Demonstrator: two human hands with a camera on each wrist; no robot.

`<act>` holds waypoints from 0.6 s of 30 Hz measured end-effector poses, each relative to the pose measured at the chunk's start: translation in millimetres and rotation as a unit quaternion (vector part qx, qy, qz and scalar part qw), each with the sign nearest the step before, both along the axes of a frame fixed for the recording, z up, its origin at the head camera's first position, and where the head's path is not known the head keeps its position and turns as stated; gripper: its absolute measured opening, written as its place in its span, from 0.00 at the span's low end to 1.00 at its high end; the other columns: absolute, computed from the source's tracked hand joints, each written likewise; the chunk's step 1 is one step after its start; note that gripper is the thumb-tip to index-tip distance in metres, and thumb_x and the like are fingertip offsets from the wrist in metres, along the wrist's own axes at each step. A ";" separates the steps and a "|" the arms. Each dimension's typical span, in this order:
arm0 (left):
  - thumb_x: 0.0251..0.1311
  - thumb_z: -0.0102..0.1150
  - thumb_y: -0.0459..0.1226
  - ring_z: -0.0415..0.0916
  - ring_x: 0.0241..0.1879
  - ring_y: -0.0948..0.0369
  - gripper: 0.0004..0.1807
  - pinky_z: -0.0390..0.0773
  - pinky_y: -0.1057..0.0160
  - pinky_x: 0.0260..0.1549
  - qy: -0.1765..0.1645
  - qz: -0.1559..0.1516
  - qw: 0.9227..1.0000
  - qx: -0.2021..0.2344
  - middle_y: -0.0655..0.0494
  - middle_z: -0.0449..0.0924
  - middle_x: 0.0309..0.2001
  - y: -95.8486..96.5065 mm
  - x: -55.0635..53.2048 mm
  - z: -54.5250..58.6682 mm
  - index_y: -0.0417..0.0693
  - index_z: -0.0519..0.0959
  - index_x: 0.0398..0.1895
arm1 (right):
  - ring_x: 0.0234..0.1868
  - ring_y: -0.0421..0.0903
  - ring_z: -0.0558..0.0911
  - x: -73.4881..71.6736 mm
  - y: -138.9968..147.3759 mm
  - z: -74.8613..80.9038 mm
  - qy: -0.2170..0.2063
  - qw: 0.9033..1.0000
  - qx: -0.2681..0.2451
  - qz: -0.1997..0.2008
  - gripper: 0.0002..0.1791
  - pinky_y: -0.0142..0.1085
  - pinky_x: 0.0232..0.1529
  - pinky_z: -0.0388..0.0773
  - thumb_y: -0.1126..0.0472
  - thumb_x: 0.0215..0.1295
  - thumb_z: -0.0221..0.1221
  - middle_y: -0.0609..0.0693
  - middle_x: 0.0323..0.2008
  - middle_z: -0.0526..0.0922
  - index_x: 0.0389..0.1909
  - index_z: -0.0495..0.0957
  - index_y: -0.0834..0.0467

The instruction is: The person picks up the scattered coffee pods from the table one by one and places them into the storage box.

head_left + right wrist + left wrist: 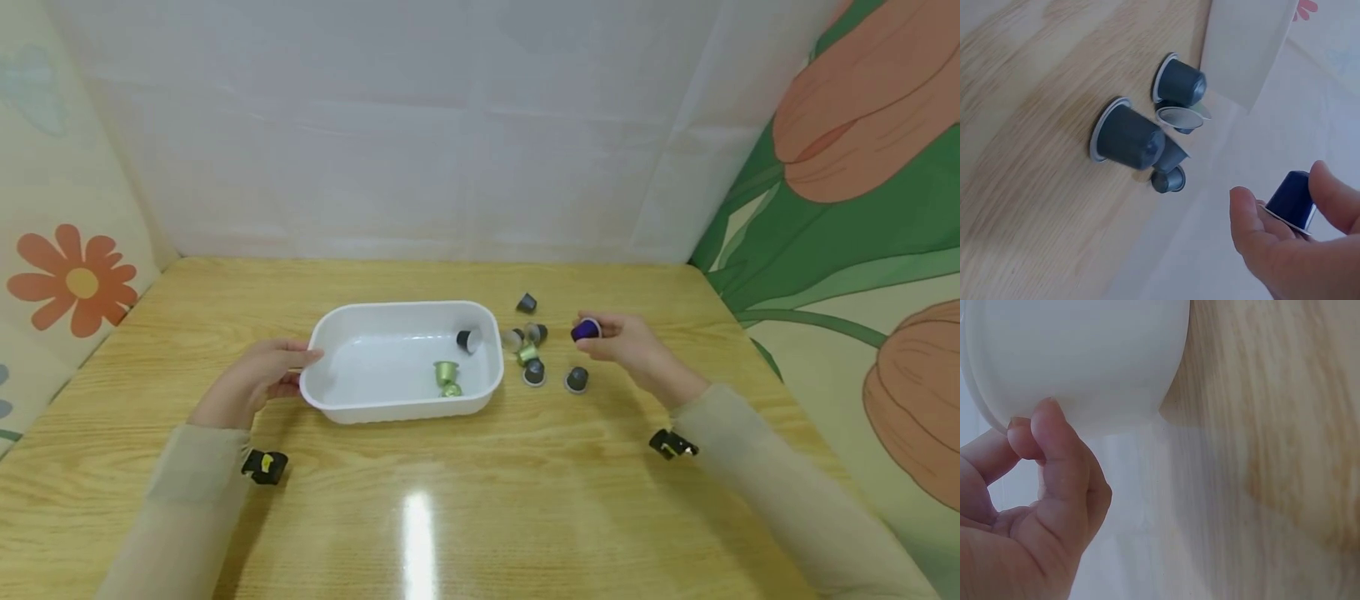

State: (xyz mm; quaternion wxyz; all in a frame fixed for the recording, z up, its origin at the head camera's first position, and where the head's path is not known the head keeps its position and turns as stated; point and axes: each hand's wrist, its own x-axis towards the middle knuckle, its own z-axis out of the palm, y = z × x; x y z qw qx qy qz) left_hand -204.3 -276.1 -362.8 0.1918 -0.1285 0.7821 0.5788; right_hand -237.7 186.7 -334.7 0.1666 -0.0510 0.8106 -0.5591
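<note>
At the left end of a white plastic tub [401,412], my left hand [251,379] pinches the rim, thumb on top and fingertips against the outer wall [1085,375]. Two green coffee capsules [446,372] and a black one [464,339] lie inside the tub near its right end. My right hand [633,346] holds a dark purple coffee capsule [585,330] above the table, between thumb and fingers. In the right wrist view that capsule [1291,199] looks deep blue, with its pale rim toward the fingers.
Between tub and right hand is a loose group of capsules: dark grey ones [534,372], a green one [527,354] and some showing pale lids. One grey capsule [577,379] stands apart, nearer me; another [527,302] lies farther back. A white cloth [420,183] hangs behind the wooden table [487,492].
</note>
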 end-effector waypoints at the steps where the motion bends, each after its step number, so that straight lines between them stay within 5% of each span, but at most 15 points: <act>1: 0.71 0.52 0.37 0.77 0.30 0.63 0.23 0.82 0.66 0.32 0.000 0.001 1.000 -0.001 0.58 0.76 0.33 -0.1 0.0 0.1 0.25 0.64 0.58 | 0.66 0.62 0.66 -0.2 -1.7 0.5 -0.001 1.000 -0.005 -0.001 0.31 0.47 0.62 0.69 0.71 0.70 0.53 0.68 0.67 0.62 0.72 0.55 0.67; 18: 0.71 0.52 0.37 0.76 0.30 0.63 0.25 0.82 0.66 0.32 0.000 0.006 1.000 0.004 0.58 0.75 0.33 0.2 0.6 -0.9 0.24 0.63 0.60 | 0.63 0.59 0.71 0.6 -39.9 -4.3 -0.011 0.997 -0.076 -0.027 0.30 0.40 0.57 0.75 0.71 0.69 0.56 0.64 0.65 0.68 0.70 0.60 0.65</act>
